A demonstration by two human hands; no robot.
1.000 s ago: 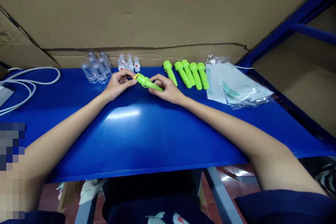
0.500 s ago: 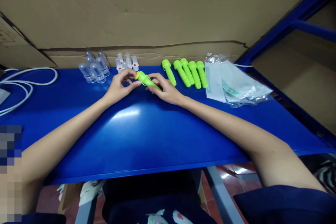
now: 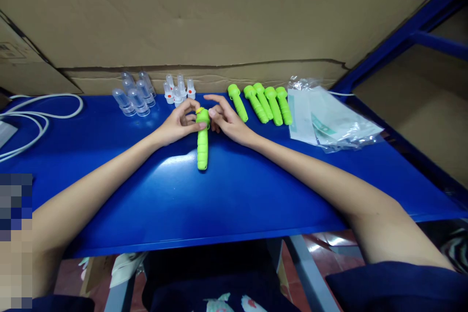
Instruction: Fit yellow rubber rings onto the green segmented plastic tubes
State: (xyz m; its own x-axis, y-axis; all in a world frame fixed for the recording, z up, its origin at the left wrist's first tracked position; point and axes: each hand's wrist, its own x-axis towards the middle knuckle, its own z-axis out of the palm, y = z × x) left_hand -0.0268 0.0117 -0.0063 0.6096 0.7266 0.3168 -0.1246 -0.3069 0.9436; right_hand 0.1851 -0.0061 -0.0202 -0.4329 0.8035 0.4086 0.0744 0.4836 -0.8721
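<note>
Green ribbed plastic tube [image 3: 202,145] with a yellow cap points toward the viewer on the glossy blue table [image 3: 234,195], its capped end pinched by the left hand [image 3: 178,124] while the right hand [image 3: 226,119] touches it with loosely spread fingers. Capping looks nearly finished; five similar green tubes [image 3: 261,102] lie beyond, beside clear vials [image 3: 135,92].

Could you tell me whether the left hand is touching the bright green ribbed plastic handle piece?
Touching. The head view shows the left hand with its thumb and fingertips pressed against the yellow-capped top of the bright green ribbed plastic handle piece, no gap visible.
</note>
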